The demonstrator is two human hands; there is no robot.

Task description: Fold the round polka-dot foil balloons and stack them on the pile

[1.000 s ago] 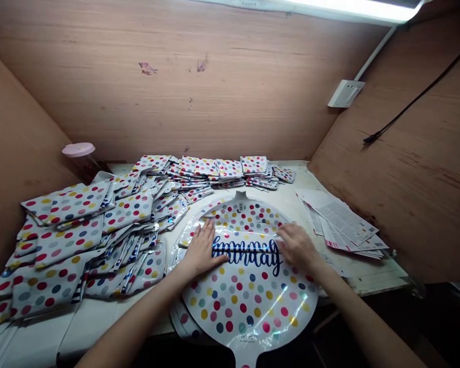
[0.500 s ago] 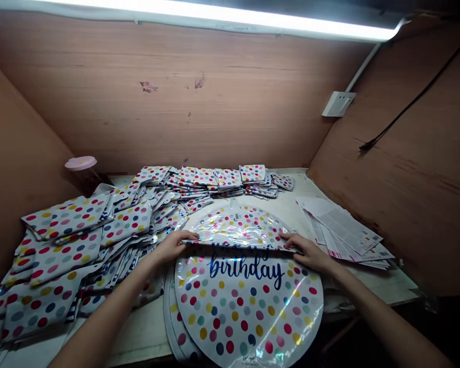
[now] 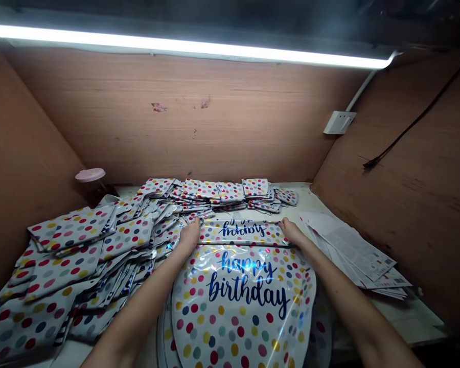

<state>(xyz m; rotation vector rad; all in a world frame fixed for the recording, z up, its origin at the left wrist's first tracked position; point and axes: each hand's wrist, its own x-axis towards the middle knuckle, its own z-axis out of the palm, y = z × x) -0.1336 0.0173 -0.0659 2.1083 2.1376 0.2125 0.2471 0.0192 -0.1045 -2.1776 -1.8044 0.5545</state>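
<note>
A flat round foil balloon [image 3: 237, 317] with coloured dots and blue "happy birthday" lettering lies in front of me. Across its far end runs a folded dotted foil strip [image 3: 241, 234] that also carries blue lettering. I cannot tell whether strip and balloon are one piece. My left hand [image 3: 190, 232] is closed on the strip's left end, fingers curled over the far corner. At the opposite end, my right hand [image 3: 292, 232] pinches the right corner. Edges of more dotted balloons [image 3: 163, 332] show beneath.
Folded dotted foil packets [image 3: 69, 271] are heaped at the left, with further stacked packets [image 3: 230, 191] along the back wall. Printed paper sheets [image 3: 356, 250] lie at the right. A jar with a pink lid [image 3: 90, 175] stands back left. A black cable [image 3: 417, 120] hangs at the right wall.
Both hands have moved away from me with the foil edge, toward the back packets. The word "happy", partly covered before, now shows fully on the balloon. The camera view has tilted up slightly.
</note>
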